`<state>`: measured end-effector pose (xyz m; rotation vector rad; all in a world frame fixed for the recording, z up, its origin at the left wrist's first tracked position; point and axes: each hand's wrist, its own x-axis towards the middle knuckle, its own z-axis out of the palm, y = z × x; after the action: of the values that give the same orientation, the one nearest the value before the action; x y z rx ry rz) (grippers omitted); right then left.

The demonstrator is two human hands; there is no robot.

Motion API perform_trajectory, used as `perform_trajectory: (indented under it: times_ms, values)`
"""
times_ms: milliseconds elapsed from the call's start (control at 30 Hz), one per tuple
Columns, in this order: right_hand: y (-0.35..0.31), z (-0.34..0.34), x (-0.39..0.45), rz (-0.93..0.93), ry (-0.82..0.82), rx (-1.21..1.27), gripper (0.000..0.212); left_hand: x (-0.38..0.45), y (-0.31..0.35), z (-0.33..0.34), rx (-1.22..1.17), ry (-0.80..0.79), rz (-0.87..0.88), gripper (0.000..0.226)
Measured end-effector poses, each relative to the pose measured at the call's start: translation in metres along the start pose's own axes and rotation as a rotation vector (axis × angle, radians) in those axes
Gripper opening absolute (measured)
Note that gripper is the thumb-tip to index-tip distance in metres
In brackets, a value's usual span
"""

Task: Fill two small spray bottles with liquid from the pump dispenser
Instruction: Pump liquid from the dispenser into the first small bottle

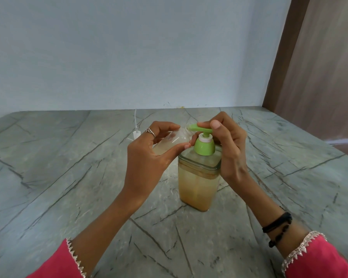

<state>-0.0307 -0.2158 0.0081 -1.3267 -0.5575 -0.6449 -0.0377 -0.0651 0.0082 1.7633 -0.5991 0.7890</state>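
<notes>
On the grey veined stone counter (68,177) I see a white spray-head cap with its dip tube (136,133) lying behind my left hand (147,157), which grips a small clear plastic spray bottle (169,142) tilted to the green spout. My right hand (227,145) curls over the square clear pump dispenser (198,183) holding amber liquid. No labels readable.

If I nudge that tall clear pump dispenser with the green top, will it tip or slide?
The tall clear pump dispenser looks mostly full of amber liquid, so probably heavy and hard to slide. Its squarish base suggests it won't roll. Being tall, a shove near the green pump head could still tip it.
</notes>
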Motion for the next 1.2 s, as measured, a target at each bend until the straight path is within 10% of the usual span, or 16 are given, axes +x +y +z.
perform_trajectory:
  times_ms: [1200]
  values:
    - [0.013, -0.01, -0.005, -0.32, -0.075, -0.194, 0.031, 0.002, 0.003, -0.002, 0.006, 0.014, -0.01, 0.031]
